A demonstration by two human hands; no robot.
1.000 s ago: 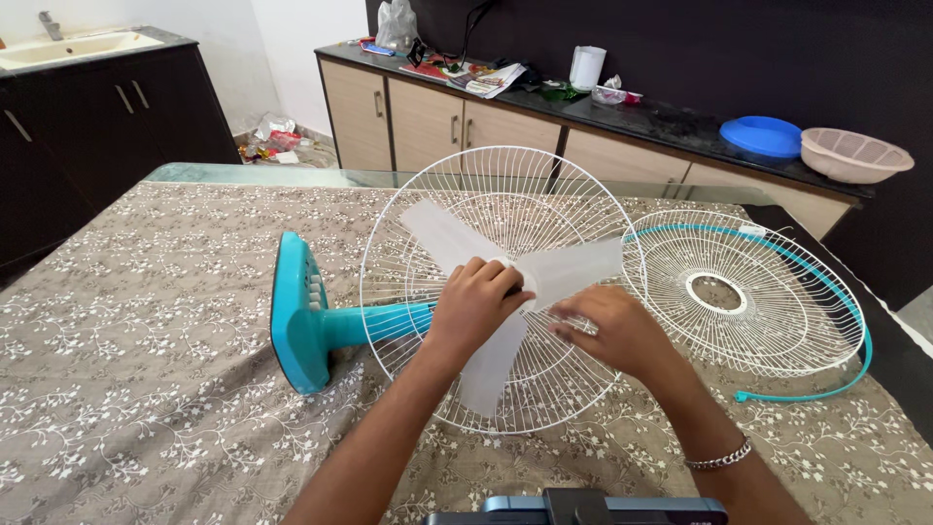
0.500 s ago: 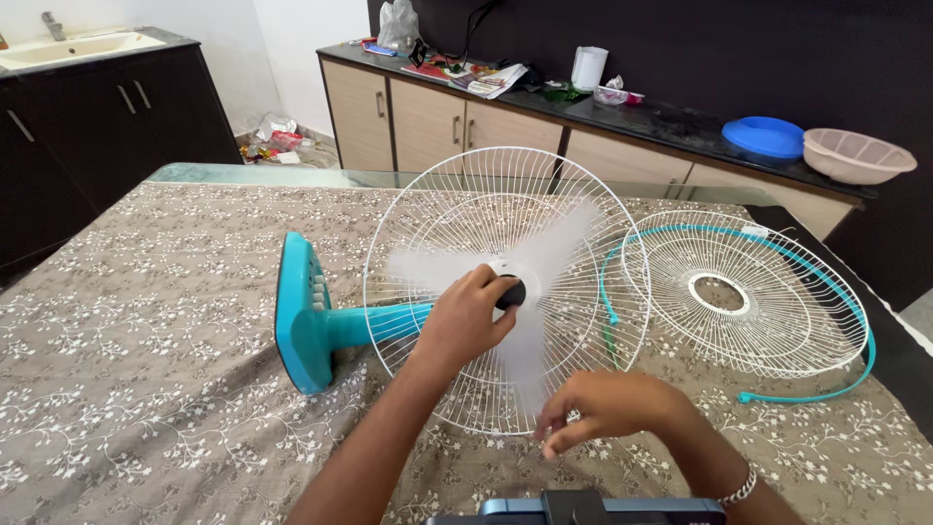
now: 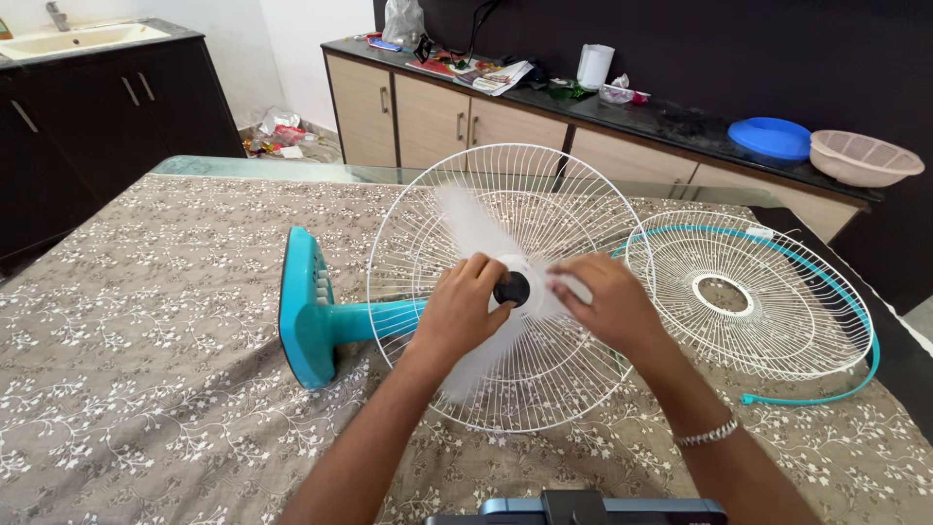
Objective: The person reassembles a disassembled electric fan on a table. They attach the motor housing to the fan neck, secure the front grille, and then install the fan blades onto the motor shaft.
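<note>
Patterned cloth covers the tabletop (image 3: 146, 321). Black hub cap (image 3: 511, 289) is pinched by the left hand (image 3: 462, 306); blurred blades (image 3: 476, 233) seem held by the right hand (image 3: 607, 301): fingers could be struck.

A home dining area: a table (image 3: 146, 321) under a floral cloth, a wooden sideboard (image 3: 457, 112) cluttered with papers (image 3: 476, 73) and plastic bowls (image 3: 865, 156), a washbasin (image 3: 78, 37) in a dark cabinet.

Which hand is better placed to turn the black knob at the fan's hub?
Left, probably: the left hand has fingers against the round black knob, while the right hand rests on a translucent white blade.
</note>
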